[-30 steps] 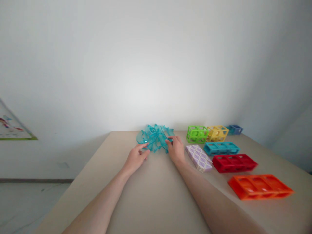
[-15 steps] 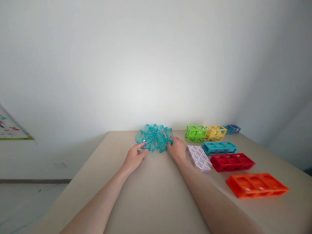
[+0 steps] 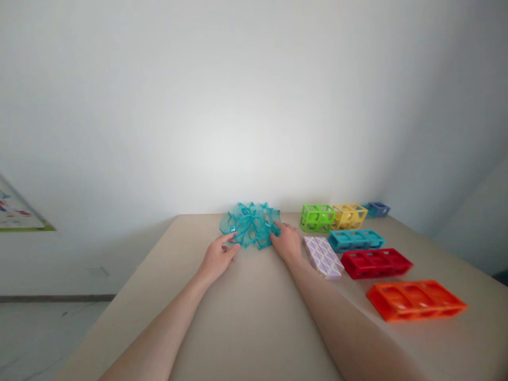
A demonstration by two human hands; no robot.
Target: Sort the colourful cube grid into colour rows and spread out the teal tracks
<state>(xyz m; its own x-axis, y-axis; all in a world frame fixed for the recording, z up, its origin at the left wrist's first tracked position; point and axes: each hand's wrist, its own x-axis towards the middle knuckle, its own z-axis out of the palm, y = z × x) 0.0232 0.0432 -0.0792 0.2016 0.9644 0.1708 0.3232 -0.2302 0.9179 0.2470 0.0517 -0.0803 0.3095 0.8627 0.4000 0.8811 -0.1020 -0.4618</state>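
Note:
A loose pile of see-through teal plastic building pieces (image 3: 251,222) lies at the far side of the table, near the wall. My left hand (image 3: 218,257) is at the pile's near left edge, index finger stretched to a piece and thumb held apart beneath it. At the right edge, my right hand (image 3: 286,241) has its thumb and index finger around a small teal part of the pile. Both wrists are low over the table. How the pieces overlap inside the pile is hard to make out.
Right of my right hand lies a purple-and-white patterned box (image 3: 323,257). Beyond it are plastic frame blocks: green (image 3: 317,218), yellow (image 3: 350,216), blue-teal (image 3: 356,240), red (image 3: 376,263), orange (image 3: 416,300), and dark blue (image 3: 380,209). The wall (image 3: 254,132) stands behind the table (image 3: 250,323).
Both hands keep nearly the same places at the teal pile. The whole view has shifted very slightly, with the blocks on the right appearing a little further left.

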